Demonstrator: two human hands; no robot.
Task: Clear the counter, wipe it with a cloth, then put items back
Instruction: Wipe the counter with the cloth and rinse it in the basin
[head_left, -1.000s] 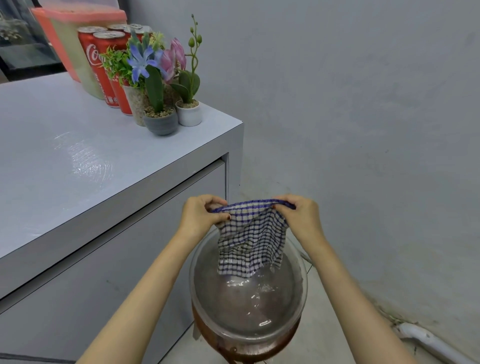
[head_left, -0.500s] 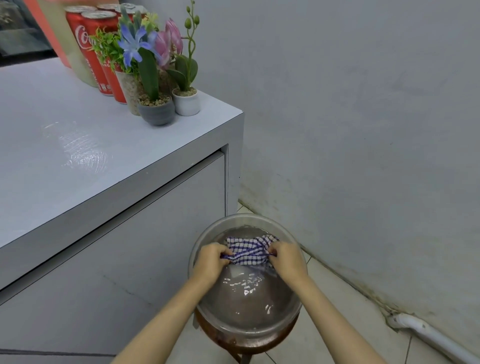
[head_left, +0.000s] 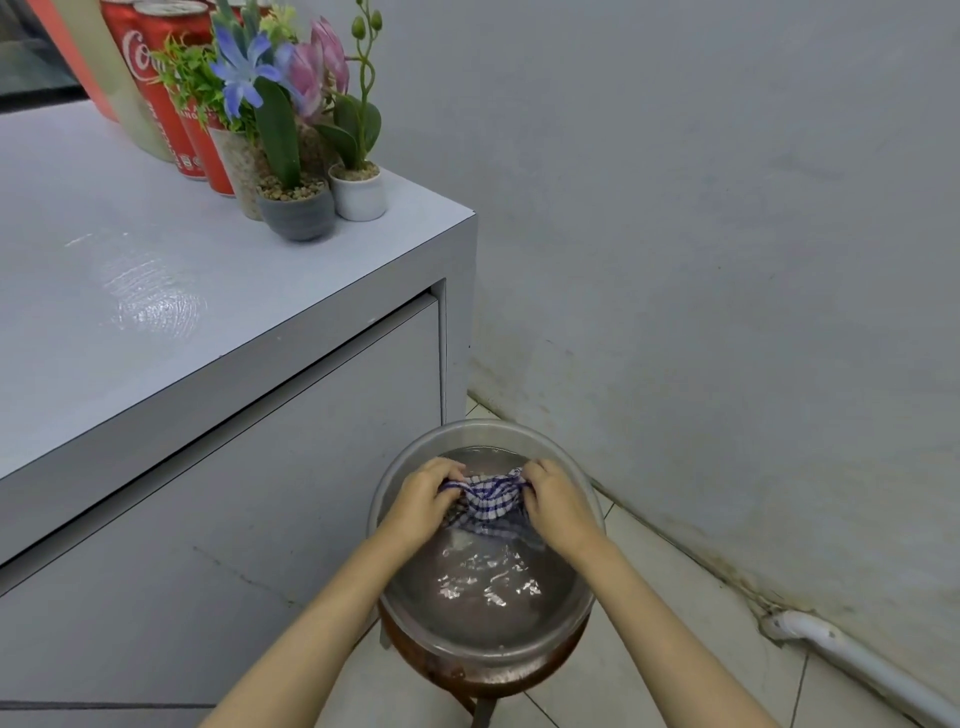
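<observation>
Your cloth (head_left: 491, 501) shows a blue-and-white check. In the upper left of the frame, red cans (head_left: 132, 78) carry white script, beside a blue flower (head_left: 241, 78), a pink flower (head_left: 324, 62), a dark grey pot (head_left: 296, 215) and a white pot (head_left: 359, 197). The desk (head_left: 156, 312) is pale grey.

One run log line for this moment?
left hand: grips cloth | right hand: grips cloth | cloth: bunched, partly in bowl water

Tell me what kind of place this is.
Probably a home kitchen or utility corner: grey counter with soda cans and potted flowers, checked cloth in a water basin on a stool, tiled floor.
</observation>
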